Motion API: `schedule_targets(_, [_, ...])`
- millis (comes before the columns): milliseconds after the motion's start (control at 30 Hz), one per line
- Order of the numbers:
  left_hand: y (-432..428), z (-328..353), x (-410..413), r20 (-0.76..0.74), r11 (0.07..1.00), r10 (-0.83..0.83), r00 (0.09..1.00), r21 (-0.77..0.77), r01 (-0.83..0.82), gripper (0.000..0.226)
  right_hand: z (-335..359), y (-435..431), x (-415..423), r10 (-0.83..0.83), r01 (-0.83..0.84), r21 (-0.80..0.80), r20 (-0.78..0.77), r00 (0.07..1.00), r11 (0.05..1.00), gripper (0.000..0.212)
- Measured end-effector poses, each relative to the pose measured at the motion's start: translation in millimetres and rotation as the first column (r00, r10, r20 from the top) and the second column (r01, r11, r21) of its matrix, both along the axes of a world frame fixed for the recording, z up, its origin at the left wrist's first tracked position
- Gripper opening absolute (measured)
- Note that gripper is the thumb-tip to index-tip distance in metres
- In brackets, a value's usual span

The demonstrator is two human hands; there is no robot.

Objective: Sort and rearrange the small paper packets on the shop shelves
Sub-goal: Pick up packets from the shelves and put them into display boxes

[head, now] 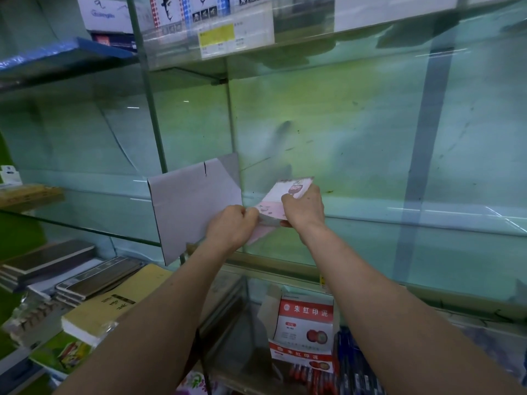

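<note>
A stack of small pink and white paper packets [278, 202] is held in front of the middle glass shelf [399, 223]. My right hand [303, 208] grips the stack from the right, thumb over its top end. My left hand [232, 226] pinches the stack's lower left corner and a loose pink sheet [258, 236] that hangs below it. An open grey cardboard box [194, 206] stands tilted just left of my left hand, its flap raised against the glass upright.
Red and white ink-pad boxes [306, 317] and pens [350, 363] lie on the lower shelf. Notebooks and a yellow pad [114, 303] are stacked at lower left. Boxes [182, 12] and a price label [216, 35] sit on the top shelf.
</note>
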State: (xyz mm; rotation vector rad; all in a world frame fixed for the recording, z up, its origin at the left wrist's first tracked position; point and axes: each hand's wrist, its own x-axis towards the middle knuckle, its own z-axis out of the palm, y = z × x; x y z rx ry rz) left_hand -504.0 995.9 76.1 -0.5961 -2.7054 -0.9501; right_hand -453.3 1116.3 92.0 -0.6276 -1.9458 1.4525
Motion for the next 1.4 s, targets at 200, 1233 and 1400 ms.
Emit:
schedule_targets(200, [1,1,0,-0.117,0.967,0.066,0.991,-0.239,-0.093,0.023,2,0,8,0.027,-0.028,-0.032,-0.031,0.999,0.999,0.027])
schedule_targets(1233, [-9,19,145,-0.398,0.921,-0.119,0.91,0.299,0.251,0.046,18,-8,195,-0.103,0.097,0.217,0.016,0.995,0.971,0.011])
schedule_targets(1400, [11,28,185,-0.416,0.895,-0.215,0.884,0.278,0.348,0.045,16,6,248,-0.195,0.182,0.232,0.033,0.98,0.956,0.013])
